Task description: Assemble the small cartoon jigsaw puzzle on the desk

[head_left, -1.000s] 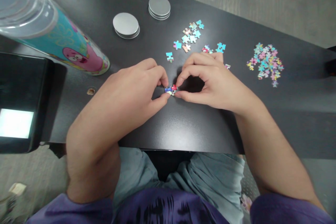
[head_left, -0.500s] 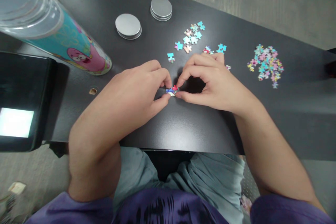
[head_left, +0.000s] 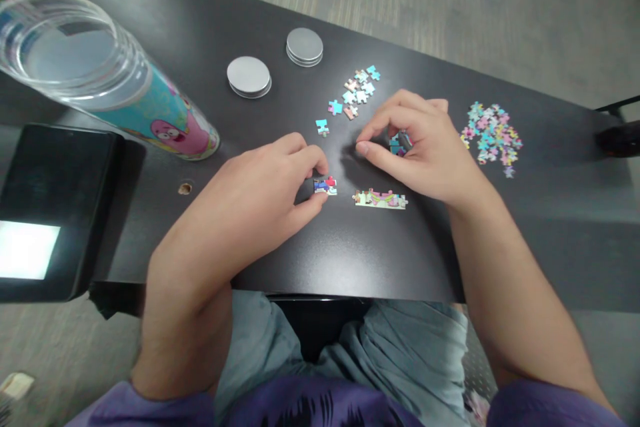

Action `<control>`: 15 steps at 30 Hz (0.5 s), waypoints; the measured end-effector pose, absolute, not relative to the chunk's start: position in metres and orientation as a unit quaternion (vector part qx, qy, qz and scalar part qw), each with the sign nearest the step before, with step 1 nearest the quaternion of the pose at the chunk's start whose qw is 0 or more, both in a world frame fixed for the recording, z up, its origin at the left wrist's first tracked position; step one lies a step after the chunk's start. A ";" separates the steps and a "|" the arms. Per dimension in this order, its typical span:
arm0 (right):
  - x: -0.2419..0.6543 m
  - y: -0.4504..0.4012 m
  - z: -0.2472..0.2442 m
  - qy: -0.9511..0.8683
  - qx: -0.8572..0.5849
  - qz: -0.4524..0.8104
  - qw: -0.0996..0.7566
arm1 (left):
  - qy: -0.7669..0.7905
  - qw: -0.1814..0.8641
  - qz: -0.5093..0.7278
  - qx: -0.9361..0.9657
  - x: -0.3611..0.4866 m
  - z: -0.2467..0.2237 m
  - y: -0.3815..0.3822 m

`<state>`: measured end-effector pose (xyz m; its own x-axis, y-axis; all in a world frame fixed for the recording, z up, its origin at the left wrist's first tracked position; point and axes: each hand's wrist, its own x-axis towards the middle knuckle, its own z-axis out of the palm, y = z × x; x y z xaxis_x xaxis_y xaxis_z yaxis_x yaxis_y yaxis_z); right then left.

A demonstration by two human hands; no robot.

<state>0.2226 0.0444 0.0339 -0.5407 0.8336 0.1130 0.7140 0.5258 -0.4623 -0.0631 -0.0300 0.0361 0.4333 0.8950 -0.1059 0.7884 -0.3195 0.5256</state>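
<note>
On the dark table, my left hand [head_left: 270, 180] holds a small joined cluster of jigsaw pieces [head_left: 325, 187], blue, red and white, between thumb and index finger. My right hand [head_left: 420, 143] hovers to the right, thumb and index tips pressed together; anything between them is too small to make out. Behind its curled fingers, teal puzzle pieces [head_left: 399, 145] show in part. Just below the right hand lies a joined strip of edge pieces [head_left: 381, 199], cream, pink and yellow. A single teal and white piece [head_left: 323, 127] rests above my left fingers.
Several loose pieces [head_left: 361, 89] lie beyond my hands, and a larger heap [head_left: 493, 133] sits at the right. Two round silver tins [head_left: 249, 75] [head_left: 305, 45] stand at the back. A tall clear bottle [head_left: 170, 123] and a black tablet-like device [head_left: 55, 200] occupy the left.
My right hand has drawn away from the small cluster, moving right and a little up. The edge strip now shows below it. My left hand stays at the cluster; the view has shifted slightly.
</note>
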 end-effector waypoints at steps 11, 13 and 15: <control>0.240 0.064 0.003 -0.839 -0.512 0.073 0.168 | 0.510 0.263 0.090 0.814 -0.061 0.038 -0.029; 0.241 0.064 0.002 -0.843 -0.510 0.073 0.156 | 0.512 0.261 0.087 0.814 -0.061 0.038 -0.030; 0.241 0.064 0.002 -0.843 -0.512 0.070 0.147 | 0.514 0.259 0.080 0.814 -0.061 0.038 -0.030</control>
